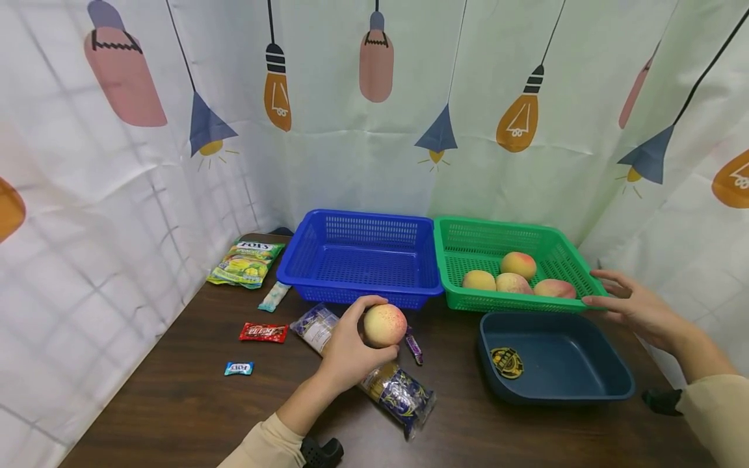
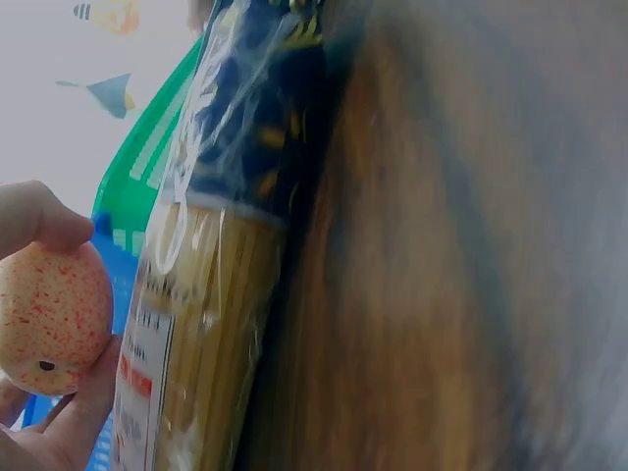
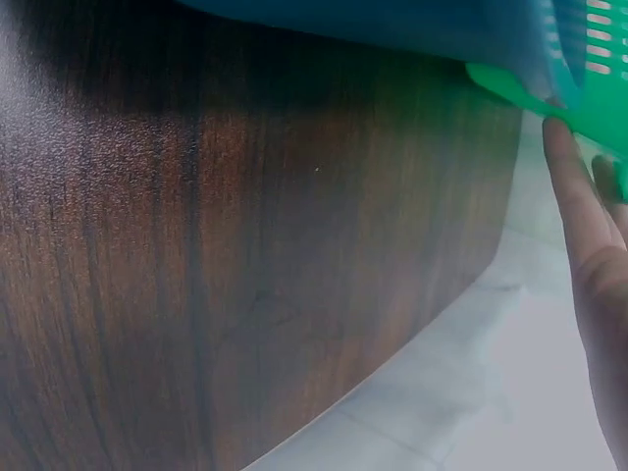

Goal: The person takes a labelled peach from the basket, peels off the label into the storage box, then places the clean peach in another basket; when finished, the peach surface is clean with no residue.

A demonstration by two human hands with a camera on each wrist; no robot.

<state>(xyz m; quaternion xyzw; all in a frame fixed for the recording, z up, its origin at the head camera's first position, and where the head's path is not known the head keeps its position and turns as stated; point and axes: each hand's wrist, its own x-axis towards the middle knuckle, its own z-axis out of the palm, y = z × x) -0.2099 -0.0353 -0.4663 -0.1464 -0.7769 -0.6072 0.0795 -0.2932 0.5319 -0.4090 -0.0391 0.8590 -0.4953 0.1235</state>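
Note:
My left hand (image 1: 357,354) holds a yellow-and-red peach (image 1: 385,325) between thumb and fingers, above a long pack of dry noodles (image 1: 404,393). The left wrist view shows the same peach (image 2: 51,314) beside the clear-and-blue noodle pack (image 2: 211,294). At the far right, my right hand (image 1: 634,305) grips the front right corner of the green basket (image 1: 503,300), thumb at the front and fingers along the side rim. Several peaches (image 1: 513,283) lie inside this basket. In the right wrist view, fingers (image 3: 574,186) touch the green rim.
A blue basket (image 1: 359,286) stands left of the green one. A dark blue tub (image 1: 562,390) with a round black-and-yellow item (image 1: 506,363) sits in front. Left are a Fox's bag (image 1: 247,263), a red packet (image 1: 263,332) and small sweets (image 1: 238,368). A purple wrapper (image 1: 414,346) lies mid-table.

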